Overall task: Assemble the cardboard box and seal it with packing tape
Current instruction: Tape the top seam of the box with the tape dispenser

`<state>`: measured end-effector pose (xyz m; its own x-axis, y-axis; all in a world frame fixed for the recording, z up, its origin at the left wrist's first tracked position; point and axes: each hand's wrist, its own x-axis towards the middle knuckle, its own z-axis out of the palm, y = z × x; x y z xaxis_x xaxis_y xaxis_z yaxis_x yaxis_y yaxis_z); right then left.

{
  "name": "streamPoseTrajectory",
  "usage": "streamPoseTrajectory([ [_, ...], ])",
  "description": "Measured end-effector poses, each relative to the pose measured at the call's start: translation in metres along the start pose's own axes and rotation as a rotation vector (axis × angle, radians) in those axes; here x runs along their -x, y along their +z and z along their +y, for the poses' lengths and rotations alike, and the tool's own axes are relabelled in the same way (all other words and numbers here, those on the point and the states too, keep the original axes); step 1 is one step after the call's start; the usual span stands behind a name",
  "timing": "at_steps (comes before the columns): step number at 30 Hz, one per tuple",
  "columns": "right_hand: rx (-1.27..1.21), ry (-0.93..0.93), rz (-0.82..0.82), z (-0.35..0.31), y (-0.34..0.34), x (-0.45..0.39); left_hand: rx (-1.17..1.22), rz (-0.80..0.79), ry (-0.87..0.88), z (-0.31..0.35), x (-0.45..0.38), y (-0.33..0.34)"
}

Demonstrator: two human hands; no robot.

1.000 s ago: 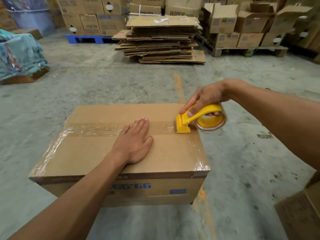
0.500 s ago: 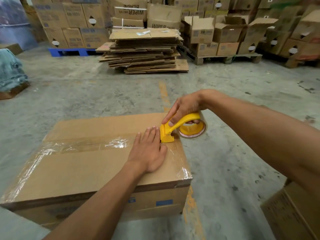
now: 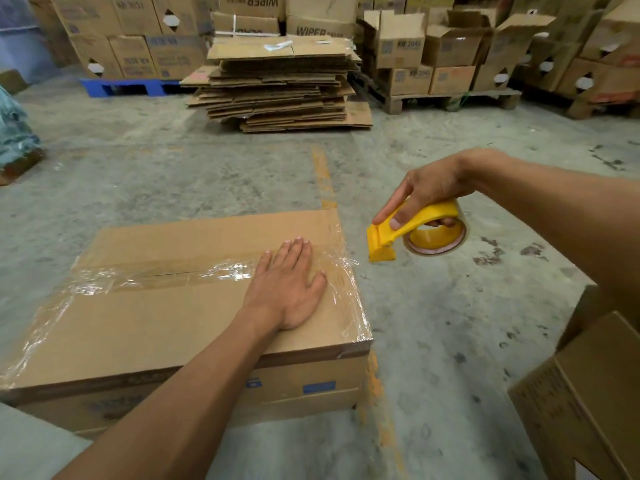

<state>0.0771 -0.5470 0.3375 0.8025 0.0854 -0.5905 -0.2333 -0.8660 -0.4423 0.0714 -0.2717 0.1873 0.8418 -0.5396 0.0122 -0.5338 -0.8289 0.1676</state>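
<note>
A closed brown cardboard box (image 3: pixel 166 327) stands on the concrete floor in front of me. Clear packing tape (image 3: pixel 145 277) runs along its top centre seam and over its left and right edges. My left hand (image 3: pixel 287 292) lies flat, palm down, on the top near the right end of the seam. My right hand (image 3: pixel 429 192) grips a yellow tape dispenser (image 3: pixel 412 233) holding a roll of clear tape. The dispenser hangs in the air just right of the box, apart from it.
A tall stack of flattened cardboard (image 3: pixel 280 81) lies on the floor ahead. Behind it stand stacked boxes on a blue pallet (image 3: pixel 121 86) and a wooden pallet (image 3: pixel 446 97). Another cardboard box (image 3: pixel 588 393) sits close at my lower right. A wrapped bundle (image 3: pixel 14 133) is far left.
My right hand has lifted the dispenser off the box top and carried it right, past the box edge. My left hand has slid right along the taped seam.
</note>
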Motion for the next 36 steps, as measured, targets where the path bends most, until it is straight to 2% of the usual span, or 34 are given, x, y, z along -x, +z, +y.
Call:
streamPoseTrajectory([
  [8,0.129,-0.073,0.071,-0.019,0.038,-0.03,-0.021,-0.014,-0.013,-0.007,0.001,-0.003],
  [16,0.398,-0.013,0.192,-0.057,0.052,-0.015,-0.038,-0.047,-0.032,0.0,0.003,-0.009],
  [22,0.662,0.021,0.339,-0.084,0.088,0.008,-0.042,-0.078,-0.027,-0.001,0.006,-0.013],
  [25,0.644,0.041,0.413,-0.082,0.104,0.022,-0.042,-0.098,-0.013,0.002,0.006,-0.015],
  [29,0.497,0.064,0.459,-0.071,0.111,0.024,-0.062,-0.1,0.004,0.005,0.004,-0.015],
  [32,0.447,0.099,0.442,-0.067,0.111,0.027,-0.094,-0.107,0.103,0.011,0.002,-0.017],
  [36,0.515,0.109,0.454,-0.067,0.107,0.02,-0.084,-0.101,0.209,0.016,-0.006,-0.013],
])
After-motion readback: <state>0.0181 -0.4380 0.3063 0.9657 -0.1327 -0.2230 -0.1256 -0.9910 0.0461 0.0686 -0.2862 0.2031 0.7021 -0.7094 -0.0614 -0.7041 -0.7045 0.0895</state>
